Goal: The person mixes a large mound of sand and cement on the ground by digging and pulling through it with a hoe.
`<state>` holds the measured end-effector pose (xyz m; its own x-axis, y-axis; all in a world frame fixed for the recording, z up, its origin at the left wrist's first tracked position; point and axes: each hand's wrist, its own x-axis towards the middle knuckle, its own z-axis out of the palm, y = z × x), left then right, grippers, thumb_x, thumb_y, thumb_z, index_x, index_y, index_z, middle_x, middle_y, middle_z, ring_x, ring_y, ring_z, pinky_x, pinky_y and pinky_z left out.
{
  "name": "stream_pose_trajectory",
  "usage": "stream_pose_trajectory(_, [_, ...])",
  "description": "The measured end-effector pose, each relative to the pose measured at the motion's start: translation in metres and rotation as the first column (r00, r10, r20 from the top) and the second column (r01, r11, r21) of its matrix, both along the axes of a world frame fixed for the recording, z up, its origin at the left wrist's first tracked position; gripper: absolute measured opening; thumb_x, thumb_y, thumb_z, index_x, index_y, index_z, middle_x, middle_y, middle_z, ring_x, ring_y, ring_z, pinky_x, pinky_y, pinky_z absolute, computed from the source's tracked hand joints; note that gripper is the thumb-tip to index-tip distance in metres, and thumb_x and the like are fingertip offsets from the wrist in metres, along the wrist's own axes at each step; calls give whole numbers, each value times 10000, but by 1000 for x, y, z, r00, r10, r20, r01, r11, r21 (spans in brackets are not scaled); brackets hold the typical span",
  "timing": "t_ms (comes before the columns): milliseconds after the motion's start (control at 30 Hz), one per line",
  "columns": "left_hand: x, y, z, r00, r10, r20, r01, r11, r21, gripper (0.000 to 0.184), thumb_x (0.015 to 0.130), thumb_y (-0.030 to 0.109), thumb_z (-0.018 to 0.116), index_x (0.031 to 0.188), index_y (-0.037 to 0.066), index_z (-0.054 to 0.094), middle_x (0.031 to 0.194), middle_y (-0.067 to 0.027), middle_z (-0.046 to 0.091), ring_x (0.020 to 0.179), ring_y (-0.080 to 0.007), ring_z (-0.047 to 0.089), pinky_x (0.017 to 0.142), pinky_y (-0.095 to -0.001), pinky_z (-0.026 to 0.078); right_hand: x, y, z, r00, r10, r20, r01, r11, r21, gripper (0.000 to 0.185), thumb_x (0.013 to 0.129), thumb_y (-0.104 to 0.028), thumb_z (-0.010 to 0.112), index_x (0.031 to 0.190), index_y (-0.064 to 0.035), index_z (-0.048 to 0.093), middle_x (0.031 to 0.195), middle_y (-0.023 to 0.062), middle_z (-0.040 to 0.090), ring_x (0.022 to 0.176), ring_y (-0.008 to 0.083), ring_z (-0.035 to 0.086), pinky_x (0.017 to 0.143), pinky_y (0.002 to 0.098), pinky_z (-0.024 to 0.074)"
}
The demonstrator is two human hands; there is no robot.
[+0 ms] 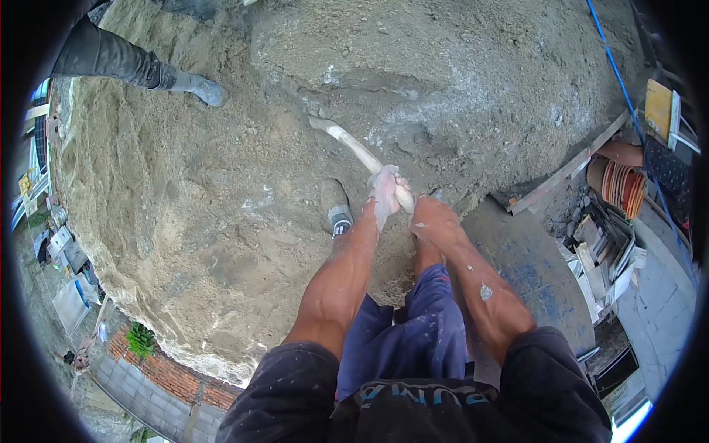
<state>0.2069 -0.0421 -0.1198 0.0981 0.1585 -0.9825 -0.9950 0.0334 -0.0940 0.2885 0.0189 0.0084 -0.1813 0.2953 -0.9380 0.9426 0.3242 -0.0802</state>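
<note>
A pale, slightly curved handle (356, 148) is held at the centre of the frame, slanted from upper left to lower right; its upper end is met by the grey-brown sand (185, 170), and whether a head is buried there cannot be told; the handle is gripped near its lower end by the left hand (383, 193), which is closed around it and partly covered by something whitish and thin; the right hand (428, 213) is placed just beside, at the handle's lower end, but its fingers are hidden, so how far it is closed cannot be told; a dark patterned sock (340, 219) is seen left of the hands, its foot partly covered with sand; at the upper left, another person's leg (111, 59) is planted on the sand; at the right, a plank (565, 175) is laid slantwise, and a blue line (614, 63) is stretched above it.
</note>
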Motion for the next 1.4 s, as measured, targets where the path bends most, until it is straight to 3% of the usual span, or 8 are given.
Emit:
stream_pose_trajectory(300, [-18, 38, 28, 994, 60, 86, -78, 973, 217, 123, 889, 141, 556, 867, 102, 442, 658, -18, 493, 563, -153, 514, 558, -310, 491, -17, 76, 63, 981, 135, -139, -141, 989, -37, 288, 797, -112, 559, 1033, 21, 656, 999, 193, 687, 945, 353, 672, 804, 437, 536])
stream_pose_trajectory(467, [2, 114, 79, 975, 199, -102, -196, 980, 43, 198, 886, 187, 612, 968, 69, 477, 805, -60, 577, 763, -214, 607, 754, -390, 530, 31, 231, 159, 872, 461, -167, -467, 884, 7, 246, 767, -124, 591, 980, -49, 689, 916, 191, 692, 886, 327, 683, 738, 438, 537])
stream_pose_trajectory(567, [23, 154, 102, 914, 392, -102, -377, 916, 138, 214, 880, 187, 619, 993, 59, 490, 832, -75, 587, 826, -234, 619, 798, -421, 531, 80, 306, 247, 801, 588, -114, -552, 799, 239, 187, 736, -117, 608, 904, -70, 677, 851, 161, 686, 834, 329, 674, 703, 428, 531])
stream_pose_trajectory(667, [58, 239, 163, 897, 427, 115, -437, 817, 376, 205, 853, 174, 652, 985, 82, 524, 851, -79, 595, 857, -243, 619, 809, -439, 538, 158, 368, 313, 787, 613, -70, -476, 676, 563, 173, 726, -122, 632, 894, -98, 665, 801, 128, 674, 827, 324, 665, 707, 427, 524])
stream_pose_trajectory(833, [108, 323, 197, 890, 451, 66, -409, 726, 553, 84, 868, 126, 621, 884, 79, 553, 853, -59, 621, 815, -220, 625, 806, -437, 542, 245, 423, 313, 813, 578, 76, -453, 545, 705, 266, 707, -76, 636, 965, -138, 659, 783, 119, 655, 824, 296, 663, 708, 418, 519])
stream_pose_trajectory(1067, [53, 116, 141, 931, 311, -188, -298, 950, 94, 103, 824, 146, 546, 752, 125, 475, 666, -3, 496, 622, -175, 510, 693, -370, 471, 227, 253, 166, 925, 354, -140, -334, 931, 147, 248, 736, -135, 626, 970, -93, 695, 903, 144, 695, 903, 326, 673, 750, 447, 535])
stream_pose_trajectory(1267, [-31, -105, 89, 935, 182, -304, -246, 951, -188, 142, 845, 188, 527, 738, 147, 443, 612, 24, 450, 534, -133, 464, 552, -317, 438, 157, 32, 109, 907, 78, -413, -254, 884, -391, 308, 781, -230, 619, 1055, -89, 634, 921, 149, 682, 902, 353, 655, 788, 472, 496])
stream_pose_trajectory(1400, [-109, -199, 79, 919, 139, -368, -238, 942, -238, 177, 886, 240, 498, 743, 157, 438, 596, 33, 429, 518, -126, 440, 543, -306, 437, 63, -48, 130, 913, 44, -406, -209, 904, -372, 318, 807, -180, 582, 1085, -29, 621, 974, 186, 675, 969, 346, 650, 827, 451, 503])
